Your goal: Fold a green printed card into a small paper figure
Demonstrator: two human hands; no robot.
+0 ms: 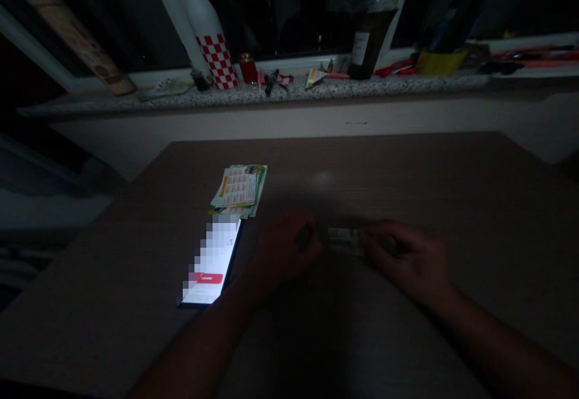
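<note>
A small pale printed paper slip (345,240) lies between my two hands, low over the table, dim in their shadow. My right hand (409,257) pinches its right end between thumb and fingers. My left hand (287,245) is closed in a pinch by the slip's left end; in the dark I cannot tell whether its fingertips grip the edge or something small. Left of that hand, a smartphone (210,266) with a lit screen rests on the table. Just beyond the phone sits a loose stack of printed cards (237,189), green, white and orange.
The brown wooden table (407,170) reaches to a white wall. Above it, a speckled stone windowsill (181,102) carries a white bottle with red checks (219,61), a small red jar (248,69), a dark bottle (364,46), a yellow pot (441,62) and small clutter.
</note>
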